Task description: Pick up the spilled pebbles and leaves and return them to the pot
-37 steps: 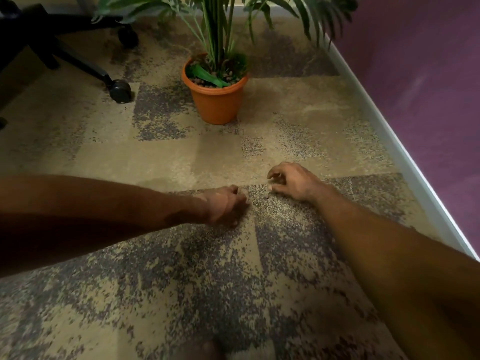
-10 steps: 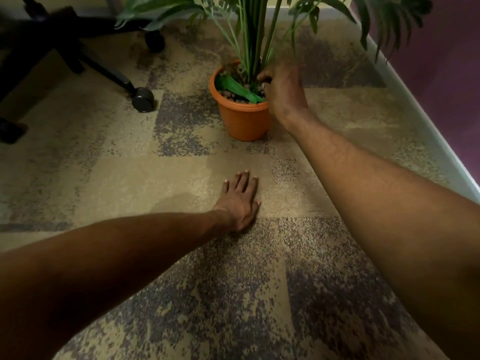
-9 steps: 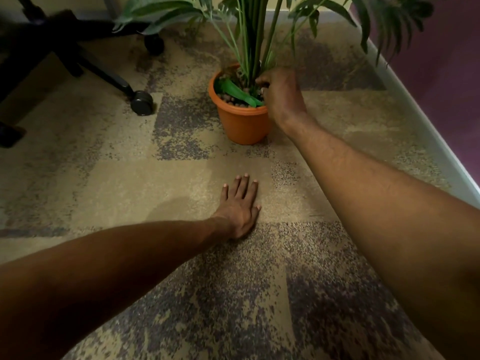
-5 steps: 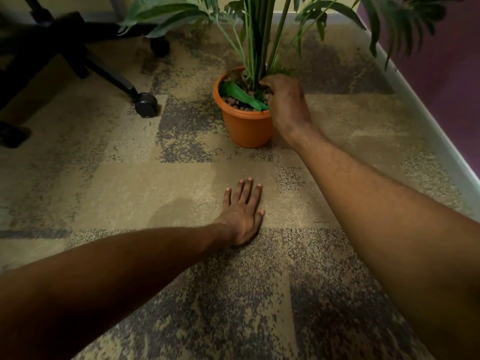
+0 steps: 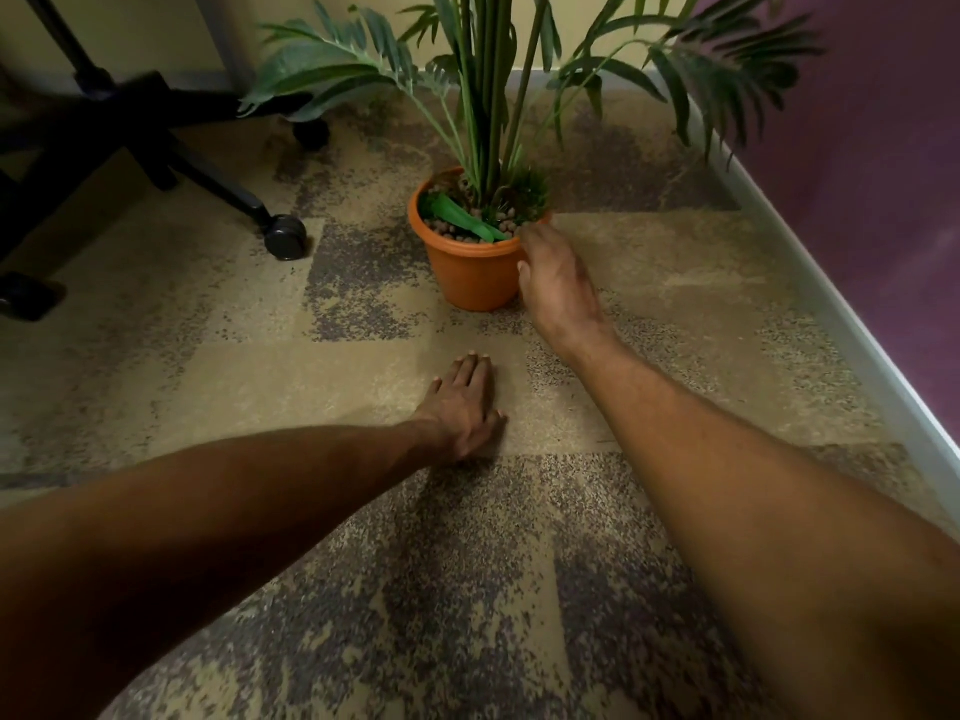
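Note:
An orange pot [image 5: 467,267] stands on the patterned carpet and holds a tall green palm [image 5: 488,85]. Brown pebbles [image 5: 457,232] and a bright green leaf [image 5: 460,218] lie on its soil. My right hand [image 5: 556,283] hangs beside the pot's right rim, fingers relaxed, holding nothing that I can see. My left hand [image 5: 465,405] lies flat on the carpet in front of the pot, fingers straight and together. I see no loose pebbles or leaves on the carpet near the hands.
A black office chair base with a caster wheel [image 5: 284,242] stands at the left. A white skirting board [image 5: 841,324] and a purple wall [image 5: 872,163] run along the right. Palm fronds spread over the far carpet.
My right hand has drawn back from above the soil to the pot's right side and opened. My left hand stays flat on the carpet. The view has tilted up a little.

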`<state>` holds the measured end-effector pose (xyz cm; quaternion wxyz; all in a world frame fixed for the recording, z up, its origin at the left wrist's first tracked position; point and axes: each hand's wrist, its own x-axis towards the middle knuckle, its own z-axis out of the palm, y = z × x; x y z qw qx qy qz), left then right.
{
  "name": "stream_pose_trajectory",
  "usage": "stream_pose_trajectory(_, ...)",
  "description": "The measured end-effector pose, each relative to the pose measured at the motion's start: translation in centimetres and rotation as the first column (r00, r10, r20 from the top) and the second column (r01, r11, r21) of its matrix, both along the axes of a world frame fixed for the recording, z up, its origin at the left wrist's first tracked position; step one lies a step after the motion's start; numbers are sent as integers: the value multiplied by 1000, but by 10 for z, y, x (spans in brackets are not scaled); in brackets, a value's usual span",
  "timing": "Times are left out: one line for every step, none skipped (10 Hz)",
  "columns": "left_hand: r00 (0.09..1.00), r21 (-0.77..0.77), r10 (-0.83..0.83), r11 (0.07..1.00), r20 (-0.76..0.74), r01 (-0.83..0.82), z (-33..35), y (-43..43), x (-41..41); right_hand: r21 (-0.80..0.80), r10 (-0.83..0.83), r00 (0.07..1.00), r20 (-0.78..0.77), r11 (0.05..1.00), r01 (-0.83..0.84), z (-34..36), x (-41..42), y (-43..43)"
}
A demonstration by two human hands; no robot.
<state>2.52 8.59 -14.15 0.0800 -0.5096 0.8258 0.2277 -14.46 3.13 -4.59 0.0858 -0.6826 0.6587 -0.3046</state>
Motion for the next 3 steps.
stream_pose_trajectory(1000, -2, 12, 1000, -12, -12, 7, -2, -1, 12, -7, 996, -84, 1000, 8, -8, -2, 15)
stream_pose_trajectory(999, -37, 28, 999, -40, -30, 17, -2, -1, 62, -52, 990, -134, 996, 61, -25, 0, 42)
stream_pose_trajectory(999, -37, 20, 999, -48, -22, 21, -1, 1, 71, -44, 981, -188, 996, 59, -39, 4, 56)
